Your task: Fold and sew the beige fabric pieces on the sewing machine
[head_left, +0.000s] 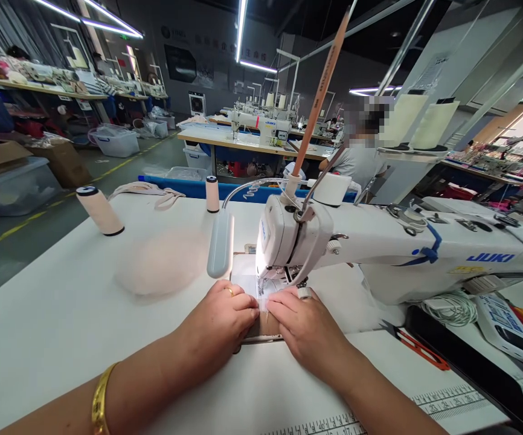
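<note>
Both hands are at the needle area of a white JUKI sewing machine [284, 235]. My left hand [225, 311], wearing a ring, has its fingers closed on the near edge of thin sheer fabric [345, 296], just left of the presser foot [262, 286]. Close by on the right, my right hand [304, 320] pinches the same fabric, thumb and forefinger together. The fabric runs under the foot and spreads out to the right beneath the machine arm. Fingers hide most of the gripped edge. A grey lamp [220, 244] lights the spot from the left.
Left on the table are a pale sheer piece [162, 264], a large thread cone [100, 210] and a small spool [212, 194]. Orange-handled snips [420, 350], a black phone-like slab [465, 368] and a coiled cable [449, 309] lie right. A co-worker [361, 157] sits beyond.
</note>
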Motion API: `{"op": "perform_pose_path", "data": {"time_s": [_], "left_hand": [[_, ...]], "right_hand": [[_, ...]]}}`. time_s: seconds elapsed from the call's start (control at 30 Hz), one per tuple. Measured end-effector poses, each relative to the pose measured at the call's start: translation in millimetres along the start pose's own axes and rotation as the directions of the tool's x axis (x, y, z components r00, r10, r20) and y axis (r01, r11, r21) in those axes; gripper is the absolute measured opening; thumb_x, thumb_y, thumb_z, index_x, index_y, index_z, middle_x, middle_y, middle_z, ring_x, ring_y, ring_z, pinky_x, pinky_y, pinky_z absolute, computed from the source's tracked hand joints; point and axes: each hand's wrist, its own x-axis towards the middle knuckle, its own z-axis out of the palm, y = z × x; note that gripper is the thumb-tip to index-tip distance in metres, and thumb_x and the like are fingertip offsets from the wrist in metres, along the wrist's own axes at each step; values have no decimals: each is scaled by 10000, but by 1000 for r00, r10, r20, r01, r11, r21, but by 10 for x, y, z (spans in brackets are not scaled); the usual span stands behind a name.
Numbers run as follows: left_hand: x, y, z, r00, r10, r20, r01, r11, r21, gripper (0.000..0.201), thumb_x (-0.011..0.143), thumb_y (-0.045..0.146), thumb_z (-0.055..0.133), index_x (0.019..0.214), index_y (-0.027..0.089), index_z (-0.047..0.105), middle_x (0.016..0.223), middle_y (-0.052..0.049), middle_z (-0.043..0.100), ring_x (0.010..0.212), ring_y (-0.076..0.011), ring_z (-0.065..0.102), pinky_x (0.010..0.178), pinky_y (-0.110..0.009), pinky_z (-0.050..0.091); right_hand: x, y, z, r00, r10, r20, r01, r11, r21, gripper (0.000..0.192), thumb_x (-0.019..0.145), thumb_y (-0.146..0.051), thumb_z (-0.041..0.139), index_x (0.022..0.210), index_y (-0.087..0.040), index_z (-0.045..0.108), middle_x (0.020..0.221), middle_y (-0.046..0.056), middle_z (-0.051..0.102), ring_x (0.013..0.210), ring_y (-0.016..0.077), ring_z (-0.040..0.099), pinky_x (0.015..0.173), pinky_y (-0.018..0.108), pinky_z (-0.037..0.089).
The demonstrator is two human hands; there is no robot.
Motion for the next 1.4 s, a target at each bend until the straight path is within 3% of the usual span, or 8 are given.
{"op": "perform_pose_path", "data": {"time_s": [0.47,0.73,0.87,0.97,1.1,1.17,1.27,1.4], "left_hand": [[121,-119,-28,993,-102,58,101,995,22,253,1015,137,494,1035,182,742,1072,-93,777,1010,-270,699,892,-421,560],[109,-110,-96,951,-280,133,255,951,177,230,999,323,611,1161,165,651,1270,-149,687,1134,-347,654,921,-485,531],[93,1,-174,936,-310,170,253,923,289,165,991,298,596,975,158,682,1029,-122,729,927,-313,682,833,-445,511],[81,56,-287,943,-269,195,250,961,117,306,1018,249,485,769,188,653,742,-36,683,693,-213,640,695,-342,468],[133,-3,-444,964,-265,33,265,964,-7,339,1032,233,379,926,199,699,791,-38,706,673,-185,622,621,-290,435],[153,-54,-462,965,-254,66,251,967,50,304,996,190,382,949,195,682,850,-60,714,732,-206,638,648,-298,454],[79,-85,-415,925,-300,232,274,952,138,178,969,233,479,890,206,636,820,-56,687,754,-225,643,655,-301,470],[-147,-32,-392,847,-499,183,446,854,267,274,929,448,633,805,205,626,611,-34,575,623,-249,613,600,-317,438]], "right_hand": [[116,62,46,995,77,-67,-82,993,-79,436,837,4,501,1175,-209,678,1211,110,721,1065,305,619,871,436,486],[62,42,33,989,82,-125,-89,994,-56,433,885,15,442,1194,-177,677,1148,117,733,911,259,600,791,398,507],[43,15,52,989,38,-140,-33,999,32,401,917,16,421,1170,-179,663,1094,106,729,955,259,624,770,380,504],[55,-65,43,987,6,-161,15,992,126,338,966,-9,429,1116,-201,663,1016,77,723,947,240,638,772,363,506],[100,-242,61,973,-37,-228,92,968,233,295,1024,-86,463,1235,-211,627,1143,86,719,1030,242,635,878,393,523],[118,-329,96,974,-88,-206,143,953,267,274,1039,-154,497,1286,-207,604,1184,91,719,1050,255,630,892,413,519],[116,-402,150,969,-202,-143,237,923,303,268,1045,-203,525,1303,-208,595,1068,71,735,926,232,627,808,384,516],[78,-382,130,972,-215,-95,234,916,325,326,1016,-148,531,1324,-229,601,915,39,682,812,207,573,706,336,478]]}}
